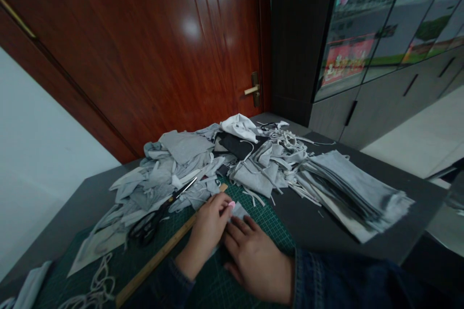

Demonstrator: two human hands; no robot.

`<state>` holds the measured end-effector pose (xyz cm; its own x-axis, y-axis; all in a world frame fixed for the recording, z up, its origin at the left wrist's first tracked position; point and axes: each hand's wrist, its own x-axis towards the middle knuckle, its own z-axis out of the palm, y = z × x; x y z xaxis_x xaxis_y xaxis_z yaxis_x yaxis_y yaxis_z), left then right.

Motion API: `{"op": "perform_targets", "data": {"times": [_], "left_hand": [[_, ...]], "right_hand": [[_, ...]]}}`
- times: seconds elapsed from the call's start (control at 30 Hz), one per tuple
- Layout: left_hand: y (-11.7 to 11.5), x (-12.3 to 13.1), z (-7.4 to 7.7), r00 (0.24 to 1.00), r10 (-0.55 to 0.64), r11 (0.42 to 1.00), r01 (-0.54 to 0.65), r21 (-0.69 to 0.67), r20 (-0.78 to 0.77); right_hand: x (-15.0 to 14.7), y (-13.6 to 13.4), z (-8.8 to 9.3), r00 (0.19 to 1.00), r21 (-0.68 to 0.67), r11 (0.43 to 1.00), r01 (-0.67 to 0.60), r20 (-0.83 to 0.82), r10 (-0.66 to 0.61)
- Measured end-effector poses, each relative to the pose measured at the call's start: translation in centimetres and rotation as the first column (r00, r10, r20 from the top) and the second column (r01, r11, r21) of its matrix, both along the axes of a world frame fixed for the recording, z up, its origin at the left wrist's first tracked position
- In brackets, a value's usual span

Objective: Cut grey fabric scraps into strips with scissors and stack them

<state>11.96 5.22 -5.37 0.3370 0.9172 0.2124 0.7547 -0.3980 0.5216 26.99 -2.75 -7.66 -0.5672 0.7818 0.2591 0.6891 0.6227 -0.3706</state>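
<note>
My left hand (210, 222) pinches a small pink piece (232, 204) that looks like tailor's chalk, at the edge of a grey cloth piece (239, 210). Laid flat with fingers stretched out, my right hand (255, 258) presses on that cloth and covers much of it. Under both lies a green gridded cutting mat (279, 231). A wooden ruler (159, 256) runs slantwise beneath my left hand and wrist, its far end showing past the knuckles. Black-handled scissors (159, 217) rest to the left, blades pointing away toward the scraps.
A heap of grey cloth scraps (163, 169) spreads behind my hands, with white cloth (239, 127) on top. To the right lies a stack of folded grey fabric (351, 188). Loose cord (101, 282) lies at the near left. A wooden door (145, 48) stands behind the table.
</note>
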Motion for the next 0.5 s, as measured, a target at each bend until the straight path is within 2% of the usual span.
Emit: {"op": "perform_targets", "data": {"times": [0.1, 0.2, 0.33, 0.5], "left_hand": [[0.2, -0.7, -0.5, 0.998, -0.011, 0.999, 0.014, -0.051, 0.065], [0.0, -0.8, -0.5, 0.999, -0.021, 0.999, 0.023, -0.046, 0.045], [-0.3, 0.0, 0.2, 0.993, -0.011, 1.000, 0.014, 0.018, -0.118], [-0.5, 1.1, 1.0, 0.947, -0.033, 0.998, 0.047, 0.036, -0.319]], "right_hand": [[0.3, 0.9, -0.5, 0.997, 0.042, 0.996, 0.075, -0.019, -0.075], [0.6, 1.5, -1.2, 0.992, 0.039, 0.991, 0.130, -0.012, -0.129], [1.0, 1.6, -1.2, 0.988, -0.015, 0.988, 0.153, 0.013, -0.153], [2.2, 1.5, -0.5, 0.990, -0.047, 0.989, 0.141, 0.025, -0.140]]}}
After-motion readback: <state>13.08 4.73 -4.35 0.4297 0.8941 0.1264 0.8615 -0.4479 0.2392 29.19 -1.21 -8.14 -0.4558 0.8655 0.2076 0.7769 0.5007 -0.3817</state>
